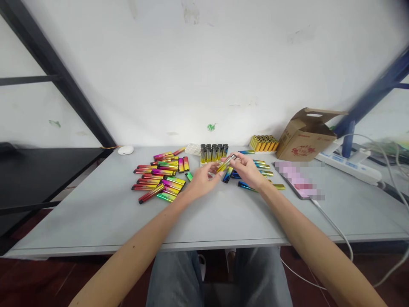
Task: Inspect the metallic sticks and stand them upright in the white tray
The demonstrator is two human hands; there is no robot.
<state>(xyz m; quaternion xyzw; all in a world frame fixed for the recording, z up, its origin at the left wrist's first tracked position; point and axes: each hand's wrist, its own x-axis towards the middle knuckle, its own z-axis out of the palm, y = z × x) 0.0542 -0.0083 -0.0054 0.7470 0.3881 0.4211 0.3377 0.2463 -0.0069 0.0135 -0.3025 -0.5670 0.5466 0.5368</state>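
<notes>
A shiny gold tube (225,164) with a dark end is held slanted above the table, between my two hands. The fingers of my left hand (206,175) are closed at its lower end. My right hand (246,169) pinches the upper, dark end. Just behind them, several black-topped metallic tubes (209,154) stand upright in rows in a white holder. Blue and gold tubes (228,175) lie next to and partly beneath my right hand. To the left spreads a loose pile of red, purple, green and yellow tubes (162,175).
At the back right, several gold tubes (264,144) stand in a tray beside an open cardboard box (303,138). A phone (295,179) with a white cable lies right of my hand, near a power strip (348,166). A white earbud case (125,150) sits back left.
</notes>
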